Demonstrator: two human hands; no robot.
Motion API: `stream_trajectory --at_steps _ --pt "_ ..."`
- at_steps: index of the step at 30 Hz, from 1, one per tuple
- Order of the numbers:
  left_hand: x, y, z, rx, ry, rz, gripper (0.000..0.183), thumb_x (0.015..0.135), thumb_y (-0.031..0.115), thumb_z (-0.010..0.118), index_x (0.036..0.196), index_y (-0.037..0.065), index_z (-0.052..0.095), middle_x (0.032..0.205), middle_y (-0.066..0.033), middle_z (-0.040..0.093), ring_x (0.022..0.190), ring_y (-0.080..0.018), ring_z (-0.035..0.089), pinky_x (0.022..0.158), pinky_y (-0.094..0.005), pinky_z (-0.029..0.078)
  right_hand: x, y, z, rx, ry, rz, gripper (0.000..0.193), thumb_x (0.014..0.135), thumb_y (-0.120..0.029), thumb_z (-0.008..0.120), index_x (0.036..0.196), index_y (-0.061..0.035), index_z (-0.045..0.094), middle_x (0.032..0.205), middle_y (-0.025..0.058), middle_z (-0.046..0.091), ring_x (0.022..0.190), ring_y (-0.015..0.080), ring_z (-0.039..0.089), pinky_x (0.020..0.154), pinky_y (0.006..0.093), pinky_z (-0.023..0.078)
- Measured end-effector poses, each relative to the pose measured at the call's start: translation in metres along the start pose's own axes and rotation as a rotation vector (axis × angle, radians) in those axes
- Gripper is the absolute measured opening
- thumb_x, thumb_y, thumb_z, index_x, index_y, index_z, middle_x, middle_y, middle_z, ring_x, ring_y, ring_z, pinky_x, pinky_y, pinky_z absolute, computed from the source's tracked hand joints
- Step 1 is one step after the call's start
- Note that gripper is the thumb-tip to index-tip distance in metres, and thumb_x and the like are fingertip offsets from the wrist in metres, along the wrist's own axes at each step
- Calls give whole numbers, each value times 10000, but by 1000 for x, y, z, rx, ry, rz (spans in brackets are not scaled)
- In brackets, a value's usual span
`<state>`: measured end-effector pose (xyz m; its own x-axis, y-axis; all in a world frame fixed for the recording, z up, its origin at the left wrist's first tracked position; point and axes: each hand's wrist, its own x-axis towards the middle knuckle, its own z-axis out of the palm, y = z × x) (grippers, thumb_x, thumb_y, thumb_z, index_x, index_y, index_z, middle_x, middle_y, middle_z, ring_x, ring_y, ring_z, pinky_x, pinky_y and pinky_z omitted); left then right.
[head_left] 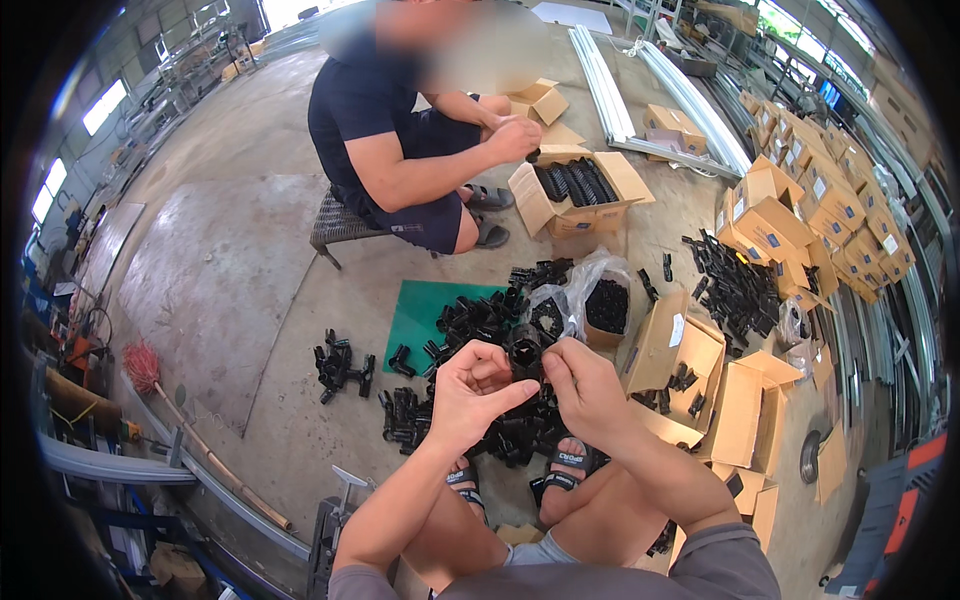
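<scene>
In front of me, a black tubular plastic fitting is held up with its round open end showing. My left hand grips it from the left, fingers curled and thumb stretched along its lower side. On the other side my right hand is closed in a pinch against the fitting; whatever lies between thumb and finger is too small or hidden to make out. Below both hands spreads a heap of similar black fittings, partly on a green sheet.
Clear bags of small black parts stand beyond my right hand. Open cardboard boxes and loose black fittings lie to the right. Across from me a co-worker sits by a box of black pieces. A broom lies left.
</scene>
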<state>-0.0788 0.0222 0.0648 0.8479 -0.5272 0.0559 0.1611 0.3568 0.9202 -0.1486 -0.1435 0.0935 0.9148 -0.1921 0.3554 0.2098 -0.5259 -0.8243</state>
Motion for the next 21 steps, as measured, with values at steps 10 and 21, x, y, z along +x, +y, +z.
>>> stream_trajectory --at_steps 10,21 --pt "-1 1 -1 -25 -6 -23 343 781 -76 827 944 72 563 825 42 616 763 -8 574 693 -187 495 -1 -1 -12 31 -205 19 188 1003 -152 569 888 -3 564 777 165 555 682 364 572 624 409 457" --pt "1 -3 -4 41 7 -22 342 777 -51 839 942 71 565 780 45 617 694 -7 554 638 -185 477 -2 2 -9 48 -140 -1 147 997 -149 578 1009 -4 598 800 167 609 667 316 603 632 385 481"
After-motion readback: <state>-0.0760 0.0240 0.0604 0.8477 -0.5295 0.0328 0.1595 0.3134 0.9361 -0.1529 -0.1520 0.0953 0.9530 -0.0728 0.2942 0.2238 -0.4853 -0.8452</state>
